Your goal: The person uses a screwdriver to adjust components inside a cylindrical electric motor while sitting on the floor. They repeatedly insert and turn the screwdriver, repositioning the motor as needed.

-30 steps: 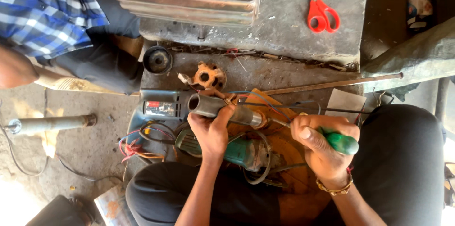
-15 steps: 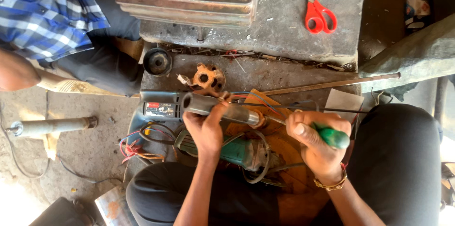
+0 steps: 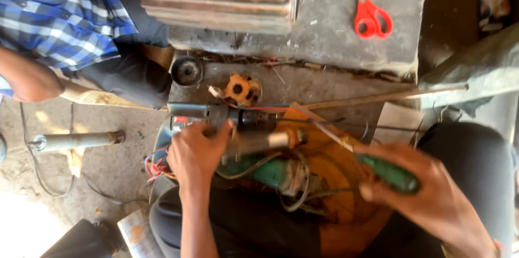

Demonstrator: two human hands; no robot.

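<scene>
Head view, left hand: the left hand has its fingers curled over the grey motor part, thumb up against the dark tool body just beyond it.
Head view, right hand: the right hand is wrapped tight round the green-handled screwdriver, whose shaft points left toward the motor part's end.
Where the work lies: the motor part sits over the person's lap, on the orange disc, with a green grinder body just nearer.
Change: the right hand has drawn out to the right since a second ago, and the left has shifted its grip along the part; the tip looks to be pulling back from the work, though blur hides contact.
Around: red scissors far right on the slab; an orange gear piece beyond the hands; another person's checked sleeve far left.
</scene>
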